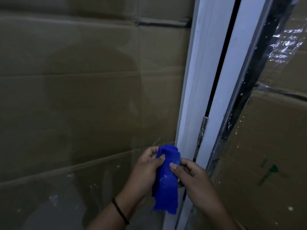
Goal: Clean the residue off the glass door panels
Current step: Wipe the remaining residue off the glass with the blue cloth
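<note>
Hands [146, 170] [192, 175] pinch blue cloth [166, 181]; no legible writing.

1. Pretty much the whole left side is taken up by the left glass panel [83, 97], a flat wall with cardboard boxes [74, 52] stacked right behind it, so nothing gets reached through there.
2. The middle is blocked by the white door frames [196, 80], with only a thin dark gap [224, 52] left between them, partly filled by a hinge [203, 128].
3. The right glass panel [274, 146] is closed off too.
4. Open room is only found in front of the glass, where the blue cloth [167, 183] is held by both hands.
</note>
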Motion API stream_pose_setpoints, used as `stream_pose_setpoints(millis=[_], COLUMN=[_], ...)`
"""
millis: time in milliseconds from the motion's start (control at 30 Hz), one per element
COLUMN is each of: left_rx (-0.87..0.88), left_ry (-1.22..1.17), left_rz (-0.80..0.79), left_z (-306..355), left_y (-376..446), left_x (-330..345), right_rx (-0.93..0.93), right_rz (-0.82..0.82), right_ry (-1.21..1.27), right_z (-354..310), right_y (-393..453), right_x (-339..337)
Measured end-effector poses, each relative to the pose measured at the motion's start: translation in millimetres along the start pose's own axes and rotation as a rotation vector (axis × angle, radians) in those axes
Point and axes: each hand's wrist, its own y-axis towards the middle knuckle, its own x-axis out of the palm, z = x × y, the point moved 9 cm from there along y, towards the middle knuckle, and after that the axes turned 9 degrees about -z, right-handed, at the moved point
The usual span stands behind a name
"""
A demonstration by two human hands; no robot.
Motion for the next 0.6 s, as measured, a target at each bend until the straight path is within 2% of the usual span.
stream_pose_setpoints(millis=[133,200,267,333,400,500,600], left_rx=[0.067,0.13,0.23,0.382,0.531,0.643,0.685], left_ry=[0.351,0.48,0.594,0.731,0.901,1.017,1.071], left_rz=[0.1,0.181,0.298,0.378,0.398,0.389,0.434], left_z=[5.4,10.9,23.0,41.1,59.5,76.9,88.6], left_y=[-4.8,-9.3,-17.7,-29.7,-43.7,-61.4,-79.2], left_x=[-21.4,-33.0,-47.7,-58.6,-63.0,-74.3,-91.2], right_rx=[0.083,0.051,-0.068,-0.274,-0.484,-0.525,-0.489], right_rz=[0.007,0.127,0.363,0.593,0.722,0.781,0.758], right_ry=[-0.036,-0.035,-0.168,-0.453,-0.697,-0.872,-0.8], right_z=[17.0,17.4,3.0,-27.3,-52.4,-52.2,-39.2], right_y=[1.0,2.3,0.6,-4.6,-5.0,13.8,32.3], right_x=[8.8,0.7,-19.6,-31.1,-26.9,-17.9,-10.0])
